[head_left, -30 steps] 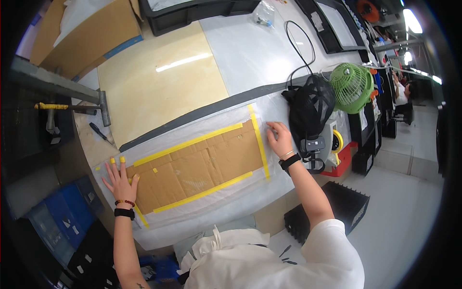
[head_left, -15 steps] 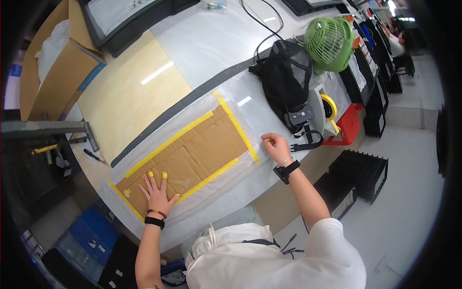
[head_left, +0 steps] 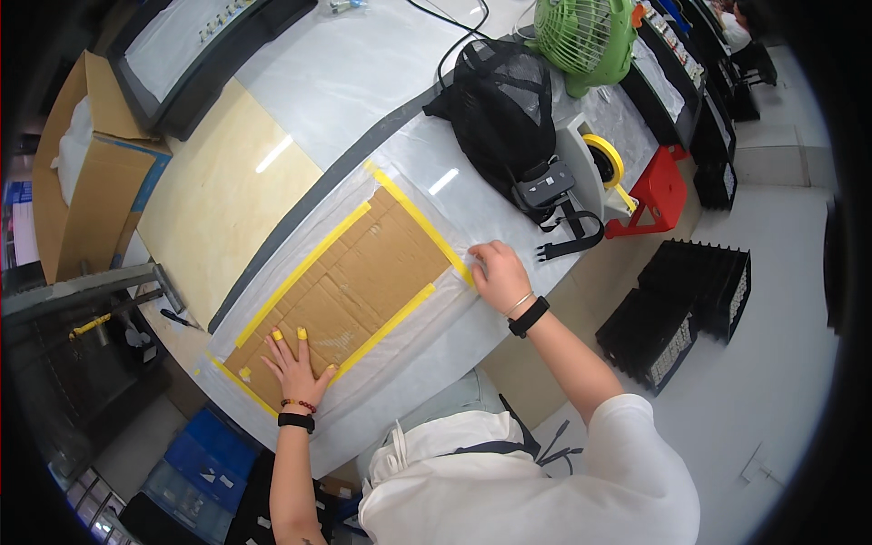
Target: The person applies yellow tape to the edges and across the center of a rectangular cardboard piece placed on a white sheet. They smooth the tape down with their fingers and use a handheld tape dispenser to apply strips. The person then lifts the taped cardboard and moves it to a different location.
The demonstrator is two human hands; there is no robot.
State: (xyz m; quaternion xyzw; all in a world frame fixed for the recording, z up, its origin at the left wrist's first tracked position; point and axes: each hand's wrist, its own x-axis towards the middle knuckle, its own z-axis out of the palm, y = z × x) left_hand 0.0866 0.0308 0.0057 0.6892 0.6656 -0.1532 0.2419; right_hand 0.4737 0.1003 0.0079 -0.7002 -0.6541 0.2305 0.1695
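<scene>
A brown cardboard sheet (head_left: 372, 272) lies on the table over white film, bordered by strips of yellow tape (head_left: 422, 222). My left hand (head_left: 298, 374) rests flat on its near-left part, fingers spread, with yellow pieces on two fingertips. My right hand (head_left: 501, 277) is at the cardboard's right corner, beside the lower end of the right-hand tape strip. Its fingers are bent together; whatever they may hold is hidden.
To the right are a black mesh bag (head_left: 504, 118), a tape dispenser (head_left: 577, 150) with a yellow roll, a green fan (head_left: 586, 41) and a red stand (head_left: 658, 195). An open carton (head_left: 104, 200) stands left. Black crates (head_left: 695, 277) sit on the floor.
My right hand has shifted from just right of the tape strip onto its lower end. My left hand stays flat on the cardboard. The whole view has shifted slightly.
</scene>
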